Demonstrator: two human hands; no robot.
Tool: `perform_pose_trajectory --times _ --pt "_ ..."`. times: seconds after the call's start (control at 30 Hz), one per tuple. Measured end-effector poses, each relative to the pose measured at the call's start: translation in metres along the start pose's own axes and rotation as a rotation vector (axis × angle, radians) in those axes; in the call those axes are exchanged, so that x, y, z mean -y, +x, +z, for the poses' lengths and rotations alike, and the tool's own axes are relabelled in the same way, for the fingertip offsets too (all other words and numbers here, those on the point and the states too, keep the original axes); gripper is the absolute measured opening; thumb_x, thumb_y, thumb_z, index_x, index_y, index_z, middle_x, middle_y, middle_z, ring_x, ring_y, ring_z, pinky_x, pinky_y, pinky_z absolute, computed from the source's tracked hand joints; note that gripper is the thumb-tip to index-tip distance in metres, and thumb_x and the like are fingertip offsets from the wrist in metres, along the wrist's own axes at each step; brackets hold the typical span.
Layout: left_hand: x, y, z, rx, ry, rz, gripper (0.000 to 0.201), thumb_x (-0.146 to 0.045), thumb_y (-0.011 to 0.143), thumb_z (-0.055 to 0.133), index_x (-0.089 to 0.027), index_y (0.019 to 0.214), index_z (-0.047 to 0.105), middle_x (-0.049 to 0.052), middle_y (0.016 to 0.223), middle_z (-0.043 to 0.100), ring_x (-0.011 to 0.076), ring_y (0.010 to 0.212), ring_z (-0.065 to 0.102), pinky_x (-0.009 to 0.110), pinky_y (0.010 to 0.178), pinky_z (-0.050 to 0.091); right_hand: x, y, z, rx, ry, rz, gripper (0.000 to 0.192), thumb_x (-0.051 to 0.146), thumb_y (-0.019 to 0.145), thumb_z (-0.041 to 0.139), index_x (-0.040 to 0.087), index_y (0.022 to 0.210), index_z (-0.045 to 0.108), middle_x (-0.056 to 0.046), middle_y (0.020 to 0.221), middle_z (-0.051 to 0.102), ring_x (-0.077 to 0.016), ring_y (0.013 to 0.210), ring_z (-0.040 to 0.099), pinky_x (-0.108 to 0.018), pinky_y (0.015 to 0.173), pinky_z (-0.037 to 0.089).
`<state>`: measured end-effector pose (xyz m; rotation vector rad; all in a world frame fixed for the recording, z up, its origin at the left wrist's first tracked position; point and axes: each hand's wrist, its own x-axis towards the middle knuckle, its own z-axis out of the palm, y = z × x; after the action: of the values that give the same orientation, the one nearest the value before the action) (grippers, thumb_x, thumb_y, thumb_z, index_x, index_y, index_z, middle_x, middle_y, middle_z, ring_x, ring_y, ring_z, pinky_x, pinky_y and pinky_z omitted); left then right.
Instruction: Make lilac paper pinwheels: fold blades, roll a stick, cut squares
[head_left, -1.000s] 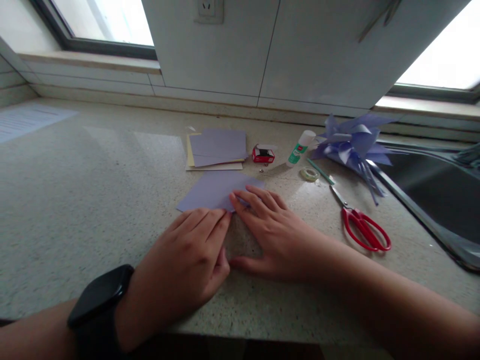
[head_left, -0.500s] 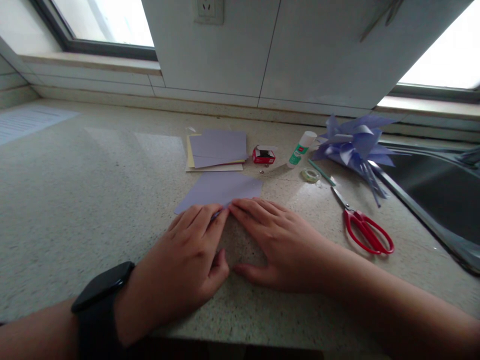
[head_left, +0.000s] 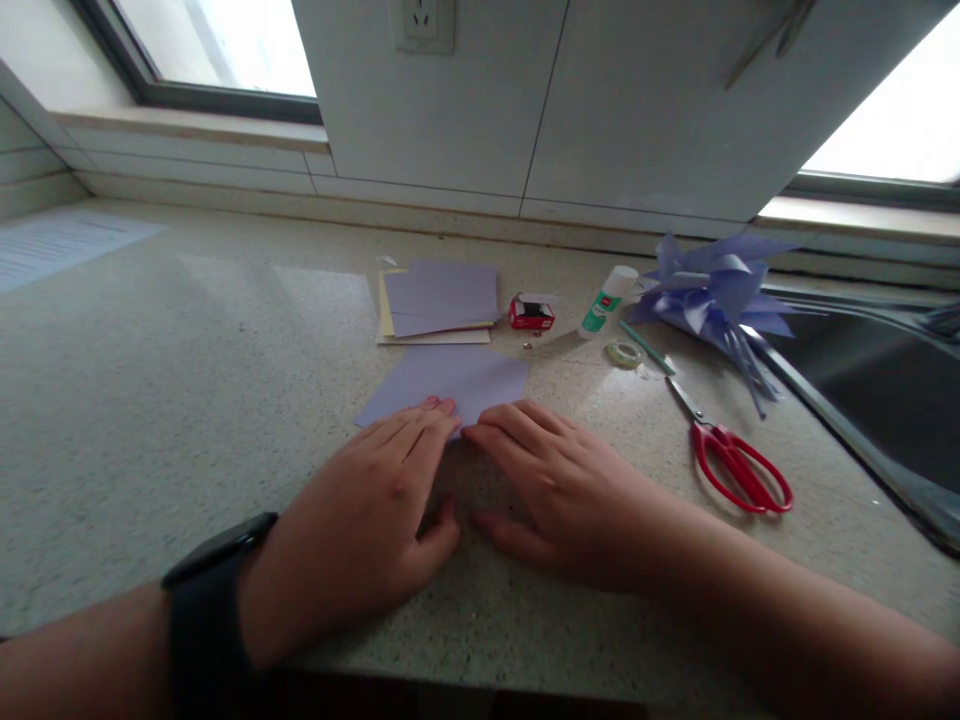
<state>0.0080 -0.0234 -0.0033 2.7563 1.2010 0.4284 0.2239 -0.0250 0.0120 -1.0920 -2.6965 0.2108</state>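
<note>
A lilac paper sheet [head_left: 450, 385] lies flat on the speckled stone counter [head_left: 187, 400]. My left hand [head_left: 367, 510], with a black watch on the wrist, rests palm down with its fingertips pressing the sheet's near edge. My right hand [head_left: 559, 485] lies flat beside it, fingers spread, its fingertips touching the same near edge. Both hands press on the paper; neither grips anything. The thumbs nearly meet below the sheet.
Behind the sheet lies a stack of lilac and yellow papers [head_left: 439, 300], then a small red box [head_left: 532, 313], a glue stick [head_left: 606, 300], a tape roll [head_left: 624, 352], red scissors [head_left: 731, 455] and a lilac paper pinwheel [head_left: 712, 290]. A sink [head_left: 870, 390] is at the right.
My right hand's fingers slid back from on top of the sheet to its near edge. My left fingertips moved forward onto the paper. The view shifted slightly.
</note>
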Motion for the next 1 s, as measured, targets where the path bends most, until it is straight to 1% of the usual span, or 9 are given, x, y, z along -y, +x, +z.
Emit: perform_pose_trajectory --times 0.1,0.3,0.47,0.63,0.77,0.9,1.0 --pt "0.000 -0.001 0.000 -0.001 -0.002 -0.010 0.056 -0.022 0.085 0.050 -0.004 0.139 0.049 0.021 0.144 0.055 0.0306 0.134 0.052 0.053 0.112 0.044 -0.001 0.003 -0.002 0.030 -0.005 0.006 0.048 0.036 0.092 0.058 0.008 0.131 0.056 -0.016 0.120 0.060 -0.0299 0.110 0.054 -0.049 0.100 0.048" --pt "0.002 0.000 0.000 0.006 -0.015 -0.010 0.056 -0.021 0.087 0.049 -0.003 0.140 0.048 0.023 0.144 0.054 0.0315 0.134 0.052 0.054 0.111 0.045 0.005 0.003 -0.003 0.051 0.008 -0.003 0.032 0.030 0.092 0.057 0.010 0.116 0.061 -0.013 0.112 0.060 -0.0279 0.103 0.053 -0.048 0.097 0.049" --pt "0.001 0.000 -0.001 0.006 -0.016 -0.016 0.055 -0.021 0.087 0.048 -0.004 0.139 0.049 0.021 0.144 0.055 0.0312 0.134 0.051 0.054 0.111 0.045 0.008 -0.001 0.000 0.007 0.000 0.012 0.041 0.027 0.094 0.053 0.004 0.128 0.056 -0.017 0.115 0.057 -0.0298 0.108 0.051 -0.049 0.098 0.049" --pt "0.002 0.000 0.000 -0.002 -0.026 -0.018 0.055 -0.020 0.086 0.049 -0.005 0.139 0.049 0.019 0.143 0.056 0.0299 0.134 0.052 0.053 0.112 0.045 0.006 -0.001 0.000 0.032 0.067 -0.023 0.028 0.024 0.094 0.054 0.009 0.117 0.061 -0.013 0.114 0.058 -0.0268 0.107 0.052 -0.046 0.101 0.048" --pt "0.003 0.000 0.001 -0.008 -0.021 -0.012 0.056 -0.021 0.085 0.050 -0.005 0.139 0.049 0.019 0.143 0.056 0.0302 0.133 0.052 0.052 0.112 0.045 0.005 0.000 0.001 0.008 0.102 -0.032 0.030 0.022 0.093 0.057 0.007 0.120 0.060 -0.014 0.116 0.059 -0.0273 0.111 0.051 -0.045 0.103 0.046" --pt "0.003 0.000 0.002 -0.013 -0.005 -0.009 0.056 -0.021 0.086 0.050 -0.005 0.139 0.049 0.020 0.143 0.056 0.0303 0.133 0.053 0.052 0.112 0.045 0.003 0.002 0.004 -0.019 0.128 -0.052 0.023 0.012 0.092 0.057 0.009 0.114 0.063 -0.011 0.109 0.061 -0.0245 0.103 0.054 -0.041 0.099 0.048" --pt "0.002 0.001 0.002 -0.010 -0.006 -0.008 0.056 -0.022 0.086 0.050 -0.004 0.139 0.049 0.020 0.143 0.056 0.0304 0.133 0.053 0.052 0.112 0.045 -0.002 0.004 0.007 -0.069 0.156 -0.049 0.024 0.004 0.092 0.056 0.010 0.115 0.063 -0.010 0.106 0.063 -0.0222 0.099 0.056 -0.037 0.095 0.050"
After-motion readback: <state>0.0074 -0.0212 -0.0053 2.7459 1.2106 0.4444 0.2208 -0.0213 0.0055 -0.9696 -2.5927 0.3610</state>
